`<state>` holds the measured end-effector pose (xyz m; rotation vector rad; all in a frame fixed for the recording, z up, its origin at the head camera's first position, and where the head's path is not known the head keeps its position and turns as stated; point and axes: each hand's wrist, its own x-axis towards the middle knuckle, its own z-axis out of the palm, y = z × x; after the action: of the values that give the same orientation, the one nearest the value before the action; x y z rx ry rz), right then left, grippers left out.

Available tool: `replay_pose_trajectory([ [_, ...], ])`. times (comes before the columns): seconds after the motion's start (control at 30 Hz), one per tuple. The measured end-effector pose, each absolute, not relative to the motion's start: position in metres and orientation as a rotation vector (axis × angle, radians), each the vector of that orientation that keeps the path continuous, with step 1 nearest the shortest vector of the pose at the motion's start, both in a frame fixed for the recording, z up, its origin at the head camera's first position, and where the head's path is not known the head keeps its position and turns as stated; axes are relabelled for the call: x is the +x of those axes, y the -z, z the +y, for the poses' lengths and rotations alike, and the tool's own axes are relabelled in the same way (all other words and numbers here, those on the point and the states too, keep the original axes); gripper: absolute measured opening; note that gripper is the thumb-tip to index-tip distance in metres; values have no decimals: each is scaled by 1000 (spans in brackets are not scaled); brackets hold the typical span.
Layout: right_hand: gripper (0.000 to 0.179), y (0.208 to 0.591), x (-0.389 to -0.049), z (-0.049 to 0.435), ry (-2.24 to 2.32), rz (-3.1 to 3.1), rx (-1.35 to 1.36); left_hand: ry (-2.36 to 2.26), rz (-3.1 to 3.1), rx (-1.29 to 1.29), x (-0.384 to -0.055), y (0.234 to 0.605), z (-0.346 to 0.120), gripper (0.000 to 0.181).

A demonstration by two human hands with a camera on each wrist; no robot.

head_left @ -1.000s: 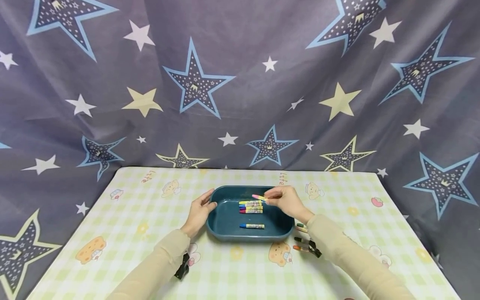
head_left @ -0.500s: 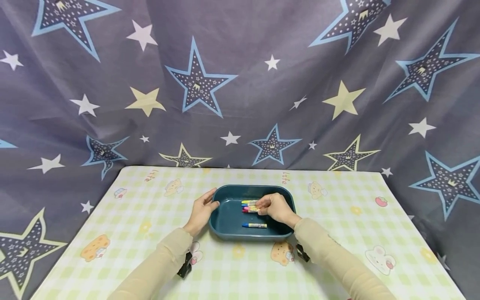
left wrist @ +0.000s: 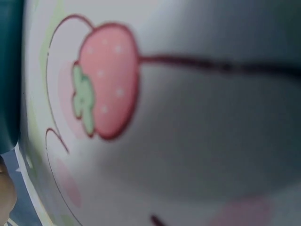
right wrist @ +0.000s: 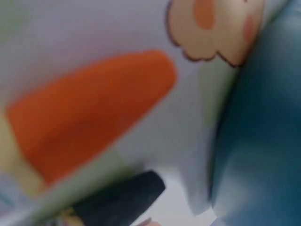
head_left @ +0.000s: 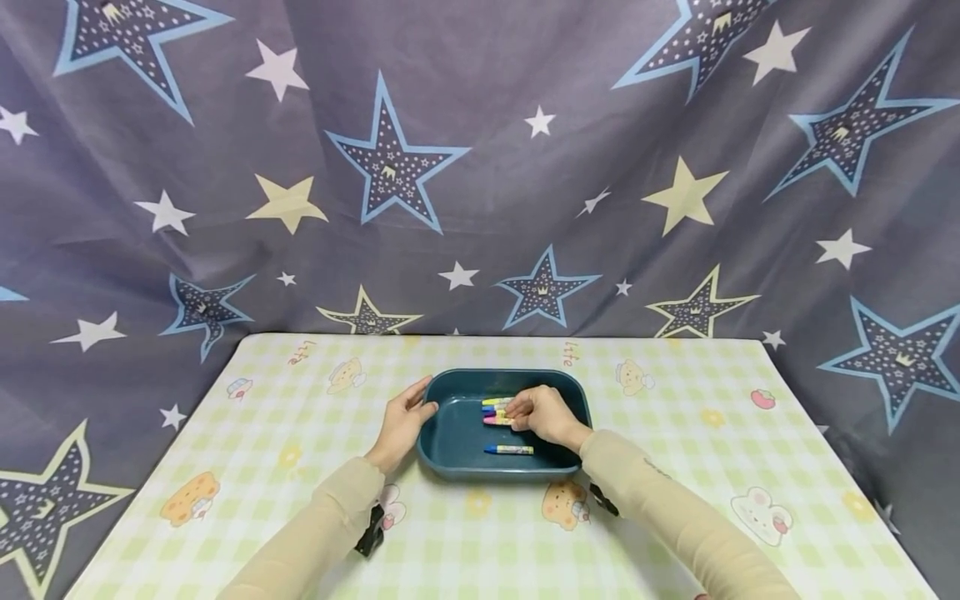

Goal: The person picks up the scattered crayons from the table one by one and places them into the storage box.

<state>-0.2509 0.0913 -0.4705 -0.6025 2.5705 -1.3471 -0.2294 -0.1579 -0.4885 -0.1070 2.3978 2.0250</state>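
Note:
In the head view a dark teal rectangular tray point(head_left: 465, 458) stands on the table. My left hand point(head_left: 401, 425) holds its left rim, thumb over the edge. Inside the tray, my right hand point(head_left: 547, 414) pinches a pink-tipped crayon point(head_left: 497, 421) low at the near side of a row. A yellow crayon point(head_left: 495, 402) and a blue crayon point(head_left: 491, 408) show in that row, their right ends hidden by the fingers. Apart from them, nearer me, lies another blue crayon point(head_left: 510, 450). The left wrist view catches only the tray's side point(left wrist: 9, 75).
An orange crayon point(right wrist: 94, 113) and a dark crayon point(right wrist: 122, 200) lie on the table outside the tray in the right wrist view; my right sleeve hides them in the head view. A checked tablecloth point(head_left: 300, 525) covers the table. A starry curtain point(head_left: 480, 208) hangs behind.
My right hand has moved left and nearer me, lowering the pink crayon from above the row to its near side. My left hand stays on the tray's rim.

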Motion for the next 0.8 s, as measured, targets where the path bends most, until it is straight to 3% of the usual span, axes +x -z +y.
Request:
replay_pose_trajectory([
  [0.37,19,471,-254,87,1389,2586,-658,-2039,2375,-124,-230,486,-157,50],
  [0.8,17,469,-255,87,1506,2530,-509,-2015,2383,-123,-230,486,-158,51],
])
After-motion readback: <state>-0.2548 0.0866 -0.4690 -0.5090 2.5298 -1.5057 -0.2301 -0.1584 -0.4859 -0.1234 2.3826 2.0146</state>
